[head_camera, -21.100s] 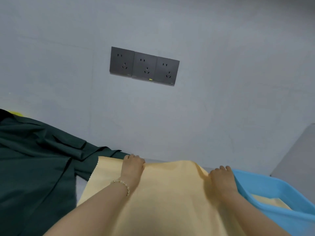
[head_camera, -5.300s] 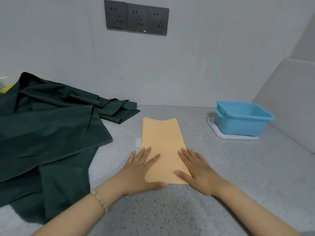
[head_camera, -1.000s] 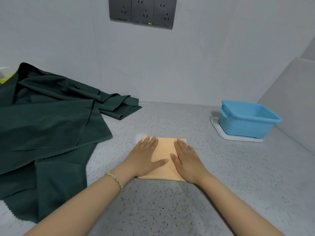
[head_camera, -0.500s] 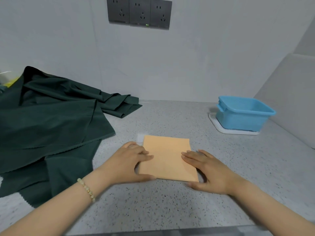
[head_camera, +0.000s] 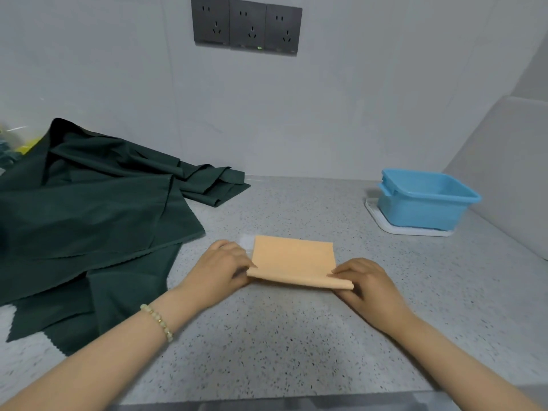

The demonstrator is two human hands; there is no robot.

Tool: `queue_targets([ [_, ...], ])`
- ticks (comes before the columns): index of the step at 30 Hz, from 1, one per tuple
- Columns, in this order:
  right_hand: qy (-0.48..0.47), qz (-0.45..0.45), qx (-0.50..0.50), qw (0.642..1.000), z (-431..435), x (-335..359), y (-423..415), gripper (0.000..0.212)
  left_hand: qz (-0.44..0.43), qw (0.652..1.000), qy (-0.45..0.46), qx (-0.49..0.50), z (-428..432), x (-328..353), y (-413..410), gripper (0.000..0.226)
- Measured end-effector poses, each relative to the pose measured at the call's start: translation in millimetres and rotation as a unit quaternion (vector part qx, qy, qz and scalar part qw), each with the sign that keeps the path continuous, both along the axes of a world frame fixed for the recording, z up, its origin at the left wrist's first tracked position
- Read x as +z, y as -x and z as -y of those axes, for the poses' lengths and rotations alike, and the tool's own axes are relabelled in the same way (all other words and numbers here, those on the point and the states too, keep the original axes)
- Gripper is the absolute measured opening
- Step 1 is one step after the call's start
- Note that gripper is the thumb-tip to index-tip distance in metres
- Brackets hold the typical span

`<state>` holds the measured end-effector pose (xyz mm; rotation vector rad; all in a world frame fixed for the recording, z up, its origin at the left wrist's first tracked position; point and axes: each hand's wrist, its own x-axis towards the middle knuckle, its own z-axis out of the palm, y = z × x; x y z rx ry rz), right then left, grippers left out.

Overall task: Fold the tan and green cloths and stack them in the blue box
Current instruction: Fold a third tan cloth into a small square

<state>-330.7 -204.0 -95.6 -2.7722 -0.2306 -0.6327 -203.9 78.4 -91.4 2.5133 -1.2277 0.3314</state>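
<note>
On the speckled grey tabletop point(head_camera: 281, 336), straight ahead of the person, lies the tan cloth point(head_camera: 293, 258), folded into a small rectangle several layers thick. The left hand point(head_camera: 221, 269) has the near left corner in its grip, fingers curled and pinching the edge. The right hand point(head_camera: 366, 284) does the same at the near right corner, thumb on top and the other fingers tucked below. Between the two hands the near edge is lifted a little off the surface, so its stacked layers show at the right end, while the far edge lies flat.

A bead bracelet point(head_camera: 157, 321) sits on the left wrist.

The green cloth point(head_camera: 89, 221) is spread in a loose, creased heap over the left side of the tabletop, reaching back to the wall; its nearest edge lies close to the left hand but does not touch it. Something yellow point(head_camera: 28, 146) peeks out behind it at the far left, too little of it in view to identify.

The blue box point(head_camera: 421, 215) stands at the back right, well apart from the tan cloth, on a white tray point(head_camera: 409, 231); its inside cannot be seen from this angle. Three dark wall sockets point(head_camera: 246, 25) are mounted in a row on the wall above.
</note>
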Motion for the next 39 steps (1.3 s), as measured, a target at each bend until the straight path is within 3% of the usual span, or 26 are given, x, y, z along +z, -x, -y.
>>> queue_targets([
  [2,-0.072,-0.019,-0.048,0.996,-1,-1,-5,0.016,-0.036,0.996,0.073,0.046,1,-2,0,0.022],
  [5,-0.193,-0.041,-0.117,0.973,-5,-4,-14,0.028,-0.127,0.97,0.179,0.109,7,-8,2,0.022],
  [9,-0.28,-0.045,-0.186,0.941,-10,-9,-26,0.028,-0.207,0.939,0.23,0.152,16,-9,-1,0.024],
  [16,-0.244,-0.064,-0.258,0.933,-14,-12,-40,0.036,-0.27,0.923,0.201,0.188,28,-5,-13,0.032],
  [19,-0.187,-0.056,-0.276,0.941,-17,-6,-46,0.026,-0.284,0.922,0.164,0.204,31,-2,-18,0.041],
  [21,-0.135,-0.032,-0.247,0.959,-25,-1,-51,0.024,-0.306,0.92,0.133,0.207,33,2,-22,0.042],
  [25,-0.027,-0.074,-0.12,0.99,-54,4,-72,0.05,-0.34,0.911,0.075,0.22,36,11,-30,0.038],
  [27,0.014,-0.121,-0.084,0.989,-68,0,-86,0.051,-0.335,0.913,0.039,0.231,39,18,-31,0.038],
  [29,0.034,-0.167,-0.081,0.982,-74,-4,-97,0.051,-0.277,0.93,-0.018,0.24,43,26,-30,0.036],
  [33,0.039,-0.196,-0.088,0.976,-74,-9,-103,0.05,-0.139,0.978,-0.05,0.147,57,25,-25,0.079],
  [36,0.032,-0.193,-0.088,0.977,-73,-11,-103,0.05,-0.092,0.984,-0.125,0.082,70,11,-20,0.06],
  [39,0.024,-0.195,-0.088,0.977,-73,-10,-104,0.049,-0.104,0.979,-0.142,0.099,74,-5,-21,0.053],
])
